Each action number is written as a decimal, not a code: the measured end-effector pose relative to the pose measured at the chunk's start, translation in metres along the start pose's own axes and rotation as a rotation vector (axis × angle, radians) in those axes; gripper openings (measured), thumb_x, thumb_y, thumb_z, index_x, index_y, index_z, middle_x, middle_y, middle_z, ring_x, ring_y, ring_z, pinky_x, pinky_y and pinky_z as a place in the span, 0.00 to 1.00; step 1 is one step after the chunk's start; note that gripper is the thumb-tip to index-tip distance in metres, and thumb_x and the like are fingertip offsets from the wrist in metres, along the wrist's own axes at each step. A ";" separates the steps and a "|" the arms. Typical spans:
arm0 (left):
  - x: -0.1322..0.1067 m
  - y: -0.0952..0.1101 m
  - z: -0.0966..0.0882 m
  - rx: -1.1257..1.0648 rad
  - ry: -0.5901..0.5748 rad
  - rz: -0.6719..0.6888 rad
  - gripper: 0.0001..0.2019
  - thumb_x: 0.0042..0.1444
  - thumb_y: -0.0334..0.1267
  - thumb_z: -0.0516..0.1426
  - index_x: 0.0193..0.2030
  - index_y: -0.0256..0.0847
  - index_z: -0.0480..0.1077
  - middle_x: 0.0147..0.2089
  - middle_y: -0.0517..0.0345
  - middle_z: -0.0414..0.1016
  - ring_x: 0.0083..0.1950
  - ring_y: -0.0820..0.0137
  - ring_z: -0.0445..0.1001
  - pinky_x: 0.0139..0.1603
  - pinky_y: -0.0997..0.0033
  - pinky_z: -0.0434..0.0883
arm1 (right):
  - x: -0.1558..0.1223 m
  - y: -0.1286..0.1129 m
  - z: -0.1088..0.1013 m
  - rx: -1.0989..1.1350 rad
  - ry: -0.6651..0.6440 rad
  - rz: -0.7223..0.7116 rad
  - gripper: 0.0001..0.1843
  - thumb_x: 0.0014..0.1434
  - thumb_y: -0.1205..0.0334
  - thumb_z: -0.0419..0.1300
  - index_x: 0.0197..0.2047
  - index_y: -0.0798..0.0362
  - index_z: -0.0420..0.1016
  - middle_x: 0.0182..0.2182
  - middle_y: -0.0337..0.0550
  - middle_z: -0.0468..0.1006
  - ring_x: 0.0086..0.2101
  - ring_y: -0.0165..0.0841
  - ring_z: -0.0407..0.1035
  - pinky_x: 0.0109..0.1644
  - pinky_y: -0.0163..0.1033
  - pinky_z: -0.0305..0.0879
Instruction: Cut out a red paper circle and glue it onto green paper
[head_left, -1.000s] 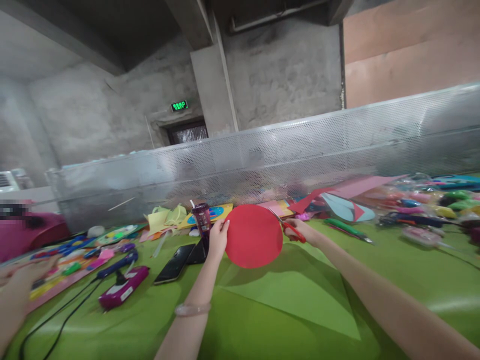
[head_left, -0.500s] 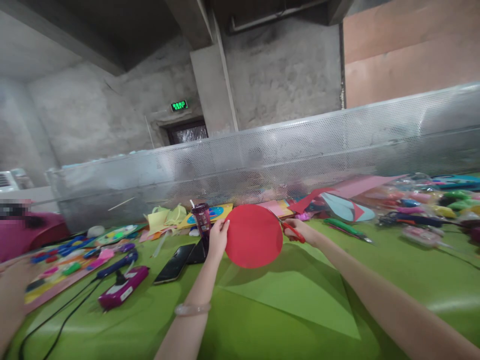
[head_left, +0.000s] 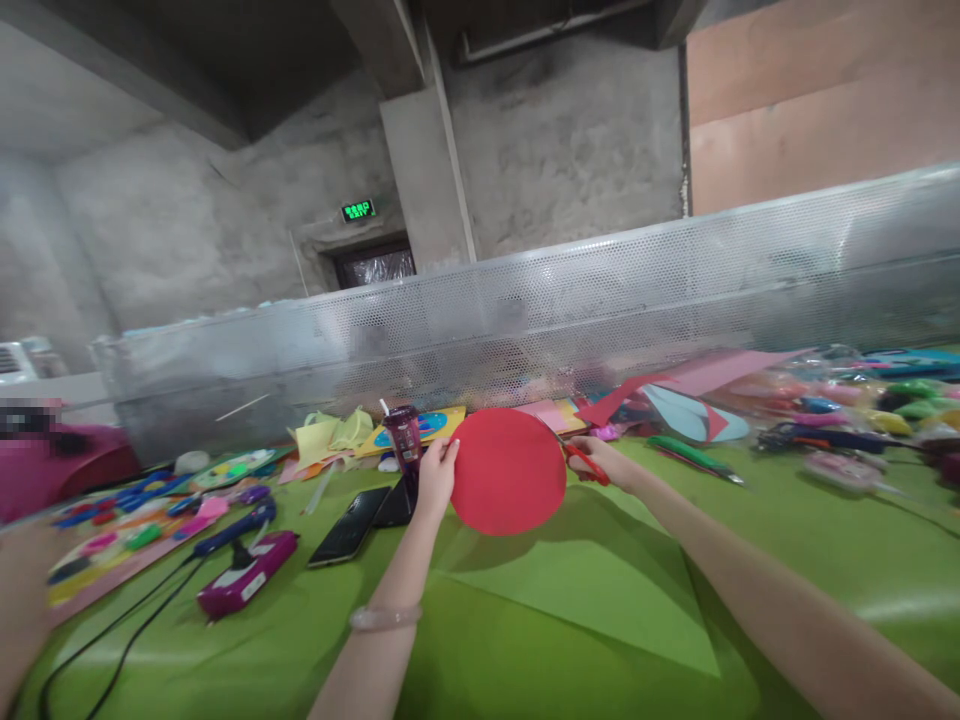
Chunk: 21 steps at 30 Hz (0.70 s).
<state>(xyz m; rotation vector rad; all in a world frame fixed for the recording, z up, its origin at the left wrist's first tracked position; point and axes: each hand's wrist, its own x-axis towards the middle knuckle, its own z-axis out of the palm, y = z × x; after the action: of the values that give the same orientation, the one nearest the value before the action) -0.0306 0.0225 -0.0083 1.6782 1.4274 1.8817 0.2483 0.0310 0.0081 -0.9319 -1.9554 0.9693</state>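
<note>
My left hand (head_left: 436, 478) pinches the left edge of a round red paper disc (head_left: 508, 472) and holds it upright above the green table (head_left: 525, 640). My right hand (head_left: 606, 464) grips red-handled scissors (head_left: 579, 456), their blades at the disc's upper right edge. A light green paper sheet (head_left: 592, 590) lies flat on the table under the disc. A bracelet sits on my left wrist.
Two dark phones (head_left: 352, 530) and a purple cup (head_left: 405, 437) lie left of my left hand. A magenta device (head_left: 247, 585) with black cables, coloured papers and craft tools crowd the left and back. A perforated metal partition (head_left: 600, 300) runs along the table's far edge. Another person's hand (head_left: 19, 600) is at far left.
The other person's hand at far left has drawn back toward the frame edge. My hands, the disc and scissors have barely moved.
</note>
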 end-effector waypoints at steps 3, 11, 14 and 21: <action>0.000 0.001 0.000 -0.004 -0.003 0.000 0.15 0.49 0.46 0.52 0.35 0.37 0.69 0.33 0.51 0.74 0.37 0.63 0.72 0.40 0.65 0.66 | 0.000 -0.001 0.000 0.000 -0.002 -0.005 0.05 0.42 0.62 0.53 0.23 0.54 0.60 0.15 0.31 0.58 0.16 0.23 0.54 0.19 0.30 0.49; 0.000 0.001 0.000 -0.010 -0.011 -0.009 0.14 0.49 0.47 0.52 0.34 0.37 0.69 0.35 0.50 0.74 0.37 0.63 0.72 0.40 0.65 0.66 | 0.003 0.006 0.000 0.004 -0.003 -0.014 0.05 0.43 0.62 0.53 0.24 0.54 0.60 0.15 0.30 0.58 0.16 0.22 0.54 0.21 0.30 0.52; 0.000 0.001 0.001 -0.010 -0.011 -0.011 0.15 0.49 0.47 0.52 0.35 0.37 0.68 0.35 0.51 0.74 0.38 0.63 0.72 0.40 0.64 0.66 | 0.004 0.008 0.000 -0.001 -0.003 -0.016 0.05 0.44 0.62 0.53 0.24 0.54 0.60 0.15 0.30 0.59 0.16 0.22 0.55 0.20 0.30 0.52; -0.001 0.005 0.000 -0.006 -0.007 -0.013 0.15 0.49 0.47 0.52 0.35 0.37 0.68 0.34 0.50 0.74 0.37 0.62 0.72 0.40 0.64 0.65 | 0.003 0.005 -0.002 -0.014 -0.004 -0.028 0.06 0.44 0.61 0.54 0.26 0.55 0.62 0.16 0.33 0.63 0.17 0.24 0.58 0.20 0.30 0.54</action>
<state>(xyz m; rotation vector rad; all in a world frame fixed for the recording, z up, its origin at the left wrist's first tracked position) -0.0285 0.0191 -0.0057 1.6667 1.4251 1.8698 0.2501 0.0363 0.0053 -0.9088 -1.9762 0.9435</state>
